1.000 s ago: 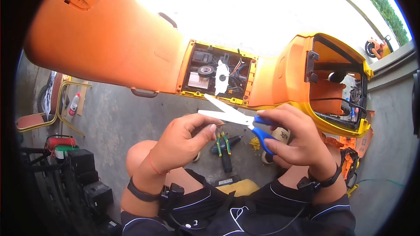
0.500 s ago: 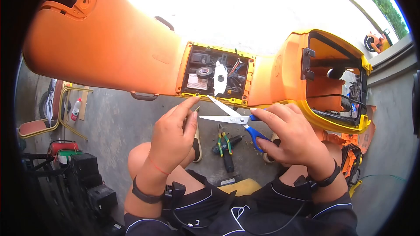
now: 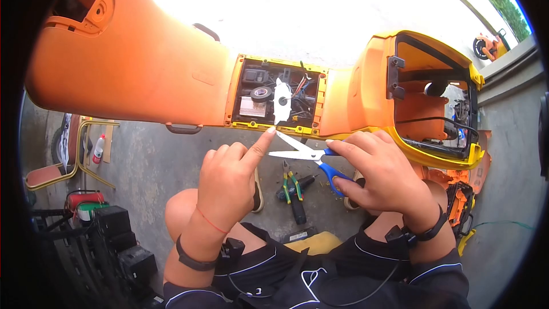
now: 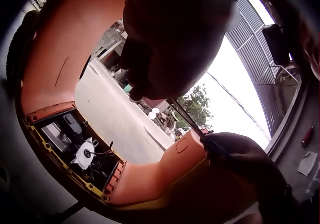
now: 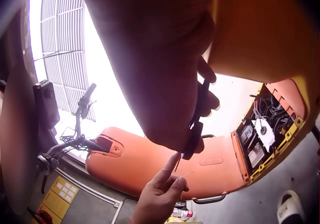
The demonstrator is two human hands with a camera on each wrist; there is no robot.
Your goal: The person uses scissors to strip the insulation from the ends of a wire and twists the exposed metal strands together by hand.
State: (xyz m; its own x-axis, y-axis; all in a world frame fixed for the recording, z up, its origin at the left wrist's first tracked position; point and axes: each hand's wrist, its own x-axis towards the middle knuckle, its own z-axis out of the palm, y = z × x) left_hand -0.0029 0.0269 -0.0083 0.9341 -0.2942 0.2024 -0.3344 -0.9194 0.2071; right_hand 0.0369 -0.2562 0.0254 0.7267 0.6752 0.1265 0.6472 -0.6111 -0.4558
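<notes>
My right hand (image 3: pixel 380 171) grips scissors by their blue handles, the white blades (image 3: pixel 303 153) parted and pointing left. My left hand (image 3: pixel 226 177) is raised opposite, its index finger stretched out with the fingertip (image 3: pixel 271 130) right at the upper blade's tip. In the right wrist view the left hand's other fingers (image 5: pixel 162 196) are curled in beside the thumb; I cannot tell whether they hold a wire. Beyond the blades, an orange vehicle body (image 3: pixel 194 91) has an open compartment with wires, a roll of black tape (image 3: pixel 261 94) and a white piece (image 3: pixel 282 103) with a dark round centre.
Green-and-yellow pliers (image 3: pixel 291 182) lie on the floor over a dark tool (image 3: pixel 298 213) between the person's feet. Black boxes (image 3: pixel 117 223) are stacked at lower left, near a chair (image 3: pixel 48 175) and a bottle (image 3: pixel 99 149). Orange panels (image 3: pixel 477 166) lie at right.
The left hand first pinched a thin wire near the blades, drew back left, then came up with its index finger to a blade tip. The right hand with the scissors has shifted slightly left.
</notes>
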